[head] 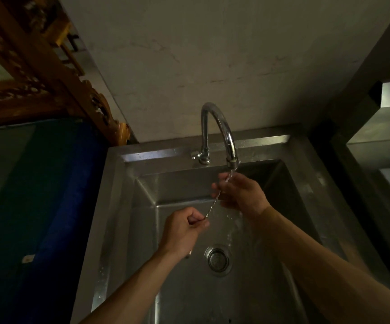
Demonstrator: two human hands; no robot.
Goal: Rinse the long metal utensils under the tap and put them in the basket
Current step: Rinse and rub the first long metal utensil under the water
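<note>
A thin twisted metal utensil (211, 208) slants across the steel sink (142, 206), under the curved chrome tap (222, 129). My left hand (182, 230) pinches its lower end between thumb and fingers. My right hand (240, 192) closes around its upper end right below the spout, where water runs down over my fingers and the utensil. That upper end is hidden inside my right hand. No basket is in view.
The drain (218, 259) sits in the sink floor below my hands, with water splashing near it. A carved wooden frame (49, 73) and a blue surface (56, 183) stand at the left. Steel surfaces (381, 136) lie at the right.
</note>
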